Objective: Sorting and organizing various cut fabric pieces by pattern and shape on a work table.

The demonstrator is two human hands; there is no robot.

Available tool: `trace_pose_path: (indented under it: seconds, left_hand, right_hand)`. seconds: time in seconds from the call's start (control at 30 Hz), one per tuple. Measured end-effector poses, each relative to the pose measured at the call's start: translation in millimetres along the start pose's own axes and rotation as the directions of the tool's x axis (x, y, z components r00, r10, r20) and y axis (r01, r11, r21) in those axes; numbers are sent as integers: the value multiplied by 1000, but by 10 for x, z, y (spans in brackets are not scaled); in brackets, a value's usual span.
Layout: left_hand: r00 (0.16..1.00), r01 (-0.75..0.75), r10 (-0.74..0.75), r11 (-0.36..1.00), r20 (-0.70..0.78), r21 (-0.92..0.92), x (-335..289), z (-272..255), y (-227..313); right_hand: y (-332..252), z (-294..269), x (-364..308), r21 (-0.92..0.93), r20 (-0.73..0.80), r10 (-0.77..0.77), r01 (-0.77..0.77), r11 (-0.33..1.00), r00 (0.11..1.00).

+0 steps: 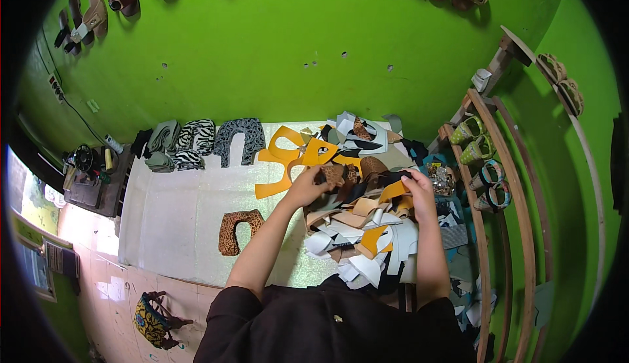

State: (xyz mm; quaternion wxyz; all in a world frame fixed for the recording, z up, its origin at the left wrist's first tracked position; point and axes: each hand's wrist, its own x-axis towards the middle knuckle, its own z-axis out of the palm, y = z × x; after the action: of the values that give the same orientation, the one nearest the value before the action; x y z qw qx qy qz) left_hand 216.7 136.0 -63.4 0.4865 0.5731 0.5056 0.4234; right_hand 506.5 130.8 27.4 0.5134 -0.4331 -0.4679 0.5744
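Note:
My left hand point(306, 189) is closed on a brown spotted scrap point(334, 175) at the far side of a heap of cut scraps. On the heap's right, my right hand point(420, 191) pinches a yellow scrap point(392, 191). The scrap heap point(400, 238) mixes white, tan, black and yellow offcuts, many overlapping, so the lower ones are hidden. Beyond my left hand lies a yellow sheet with curved cut-outs point(267, 189). A leopard-print U-shaped piece point(228, 235) rests on the white table point(170, 219), left of my left forearm.
Along the table's far edge sit green folded pieces point(164, 137), zebra-print pieces point(196, 137) and a grey patterned U-shaped stack point(237, 139). A wooden rack point(517, 232) with sandals point(474, 148) stands at right. A sewing machine point(85, 166) is at left, a patterned bag point(151, 320) on the floor.

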Motion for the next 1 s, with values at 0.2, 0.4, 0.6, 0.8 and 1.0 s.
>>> trace_pose_path:
  seconds: [0.2, 0.4, 0.6, 0.8, 1.0]
  left_hand:
    - [989, -140, 135, 723, 61, 676, -79, -58, 379]
    - [956, -264, 290, 792, 41, 550, 69, 128, 766]
    - [940, -340, 338, 902, 56, 267, 265, 553, 893]
    - [967, -246, 254, 946, 9, -209, 405, 650, 1030]
    - [979, -143, 177, 951, 102, -275, 439, 338, 1216]
  right_hand:
    - [-488, 64, 17, -858, 330, -234, 394, 330, 915]
    - [-777, 302, -4, -844, 408, -496, 523, 115, 767]
    - [-834, 407, -13, -725, 353, -636, 630, 278, 687]
    - [-771, 458, -39, -580, 331, -644, 687, 438, 690]
    - [-674, 199, -44, -575, 196, -637, 614, 541, 746]
